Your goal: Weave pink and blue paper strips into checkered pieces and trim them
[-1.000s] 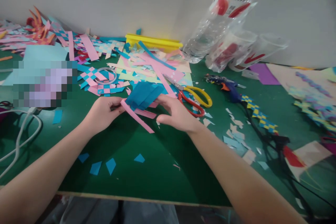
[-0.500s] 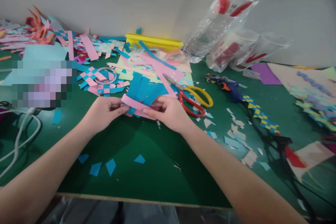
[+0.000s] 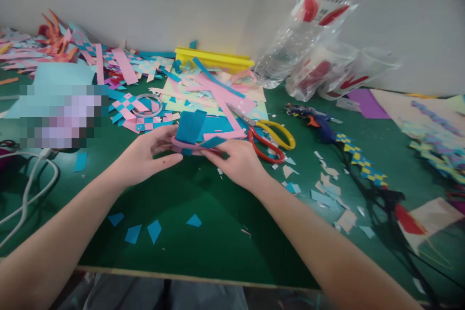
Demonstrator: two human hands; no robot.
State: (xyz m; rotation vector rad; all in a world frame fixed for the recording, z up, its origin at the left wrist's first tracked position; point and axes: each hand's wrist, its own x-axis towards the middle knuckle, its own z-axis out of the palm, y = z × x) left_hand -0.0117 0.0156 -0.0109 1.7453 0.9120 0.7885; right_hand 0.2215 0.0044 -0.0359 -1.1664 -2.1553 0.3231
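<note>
Between my hands is a small weave of blue paper strips (image 3: 191, 127) crossed by a pink paper strip (image 3: 186, 144). My right hand (image 3: 238, 160) pinches its right side between thumb and fingers, where a short blue strip slants out. At the left end is my left hand (image 3: 154, 155): its thumb stretches forward apart from the fingers, which are bent beside and behind the weave. Those fingertips are partly hidden. Just beyond my right hand lie scissors (image 3: 272, 140) with one red and one yellow handle, blades spread over paper.
Paper strips and scraps (image 3: 127, 65) cover the back left. A yellow folded strip (image 3: 214, 59) lies by the wall. Plastic bottle (image 3: 301, 24) and cups (image 3: 359, 72) stand back right. A blue glue gun (image 3: 319, 126) with black cord lies right; a white cable (image 3: 27, 193) loops left.
My left thumb has come off the pink strip and the left fingers have spread. The weave has tilted, now seen more edge-on, and the right hand has turned slightly.
</note>
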